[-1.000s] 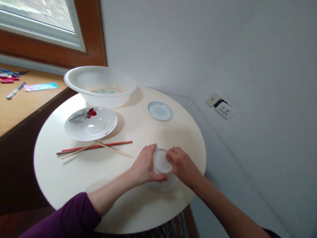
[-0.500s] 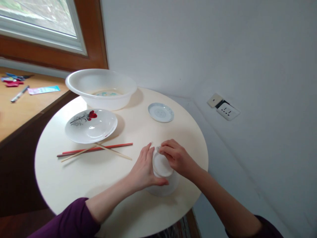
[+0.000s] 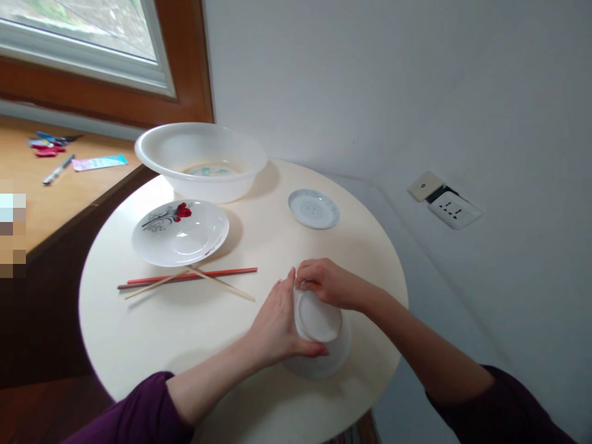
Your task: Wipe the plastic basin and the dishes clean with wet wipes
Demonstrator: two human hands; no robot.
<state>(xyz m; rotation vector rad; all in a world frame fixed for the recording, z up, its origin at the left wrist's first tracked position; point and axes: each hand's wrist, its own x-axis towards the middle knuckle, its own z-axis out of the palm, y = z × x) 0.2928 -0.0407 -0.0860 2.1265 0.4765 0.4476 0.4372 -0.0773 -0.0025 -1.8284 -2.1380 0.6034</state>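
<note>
A small white bowl point(image 3: 319, 333) lies upside down and tilted near the front right of the round cream table point(image 3: 152, 327), its foot ring facing up. My left hand point(image 3: 277, 324) cups its left side, thumb under the near edge. My right hand point(image 3: 324, 283) curls over its far rim with the fingers closed on it. Both hands grip the bowl.
A white plate with a red flower point(image 3: 180, 231) lies left of centre, with red and wooden chopsticks point(image 3: 189, 277) crossed in front of it. A large white basin point(image 3: 201, 160) stands at the back, a small blue-patterned saucer point(image 3: 313, 208) to its right. Wall sockets point(image 3: 451, 206) are on the right.
My right hand has moved from the bowl's right side round to its far rim, and the bowl has tipped more. The view has shifted slightly to the left.
</note>
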